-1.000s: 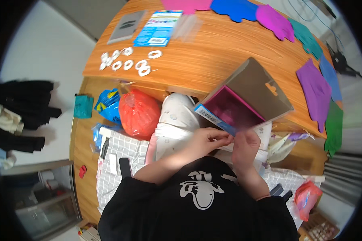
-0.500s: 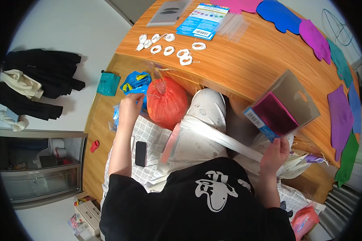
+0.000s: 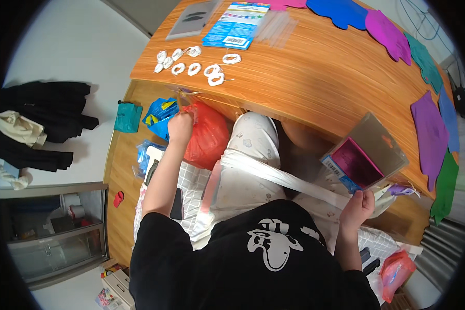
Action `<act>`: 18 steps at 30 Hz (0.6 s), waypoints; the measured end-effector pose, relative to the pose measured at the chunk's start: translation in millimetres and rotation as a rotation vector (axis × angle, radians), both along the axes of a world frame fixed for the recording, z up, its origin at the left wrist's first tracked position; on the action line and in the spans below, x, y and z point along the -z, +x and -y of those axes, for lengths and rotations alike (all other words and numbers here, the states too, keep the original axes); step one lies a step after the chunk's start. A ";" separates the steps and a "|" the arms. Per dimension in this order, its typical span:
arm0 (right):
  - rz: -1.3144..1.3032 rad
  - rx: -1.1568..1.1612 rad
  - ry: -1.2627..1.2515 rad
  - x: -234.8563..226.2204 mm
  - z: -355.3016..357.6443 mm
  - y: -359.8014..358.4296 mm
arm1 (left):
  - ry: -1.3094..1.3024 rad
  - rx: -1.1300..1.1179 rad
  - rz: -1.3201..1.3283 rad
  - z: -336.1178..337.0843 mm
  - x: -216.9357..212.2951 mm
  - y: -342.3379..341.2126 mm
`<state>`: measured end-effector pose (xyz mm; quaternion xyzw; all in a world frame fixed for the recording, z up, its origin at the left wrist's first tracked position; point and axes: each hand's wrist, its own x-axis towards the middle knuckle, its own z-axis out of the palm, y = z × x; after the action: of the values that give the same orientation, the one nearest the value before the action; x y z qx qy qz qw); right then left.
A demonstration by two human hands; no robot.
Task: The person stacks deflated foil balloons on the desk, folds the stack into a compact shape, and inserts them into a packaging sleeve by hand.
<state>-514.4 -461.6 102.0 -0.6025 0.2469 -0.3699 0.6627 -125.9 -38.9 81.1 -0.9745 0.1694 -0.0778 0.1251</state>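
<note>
My right hand (image 3: pixel 357 207) pinches the lower corner of a clear plastic packaging bag (image 3: pixel 380 139), tilted over the table's front edge. Inside it lies a dark pink sheet (image 3: pixel 354 161), and a blue-and-white printed label runs along its lower left side. My left hand (image 3: pixel 181 127) is closed at the top left of a full red plastic bag (image 3: pixel 209 135) that hangs below the table edge. What its fingers hold, if anything, is hidden.
On the wooden table (image 3: pixel 305 77) lie several white string coils (image 3: pixel 194 68), a blue-and-white card (image 3: pixel 235 26), clear strips (image 3: pixel 276 28) and coloured cut-out shapes (image 3: pixel 430 137) along the right edge. A blue bag (image 3: pixel 161 116) hangs beside the red one. A phone (image 3: pixel 177 205) lies near my left arm.
My left hand has moved from beside the red bag onto its upper left part. My right hand still holds the clear bag, now slightly lower in view. The whole view has shifted.
</note>
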 end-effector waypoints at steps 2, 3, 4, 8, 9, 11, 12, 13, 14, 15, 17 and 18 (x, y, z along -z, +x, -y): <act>0.000 0.040 -0.056 7.0 3.1 -16.5 | 0.087 0.005 -0.073 9.6 17.4 10.6; 0.003 0.068 -0.111 6.7 7.8 -30.7 | 0.085 0.016 -0.106 12.7 21.8 17.9; 0.002 0.100 -0.170 6.4 12.0 -45.6 | 0.129 0.026 -0.115 7.3 22.4 21.6; -0.228 0.254 -0.572 2.2 27.4 -109.6 | 0.186 0.215 -0.048 -22.3 46.7 40.0; -0.276 0.326 -0.596 3.0 34.2 -132.3 | 0.197 0.126 -0.145 -26.8 54.2 50.9; -0.360 0.532 -0.466 12.6 48.9 -169.3 | 0.151 0.231 -0.243 -58.4 55.1 67.7; -0.371 0.609 -0.375 16.4 57.1 -179.7 | 0.088 0.269 -0.237 -97.9 51.8 77.8; -0.396 0.653 -0.389 5.8 65.8 -191.8 | -0.001 0.330 -0.257 -84.3 58.9 78.7; -0.490 0.732 -0.398 -5.2 75.7 -202.8 | 0.033 0.233 -0.265 -74.9 64.0 75.2; -0.596 0.824 -0.420 -16.7 84.3 -215.3 | 0.056 0.150 -0.283 -40.6 60.6 63.2; -0.643 0.844 -0.390 -16.0 99.8 -217.8 | 0.092 0.147 -0.268 -35.0 44.8 60.7; -0.680 0.832 -0.364 -12.8 104.8 -214.4 | 0.094 0.162 -0.268 -34.0 33.5 54.4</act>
<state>-728.7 -566.4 114.9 -0.6444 0.5952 -0.4215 0.2298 -71.5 -4.9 47.6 -0.9524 0.2658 0.0509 0.1402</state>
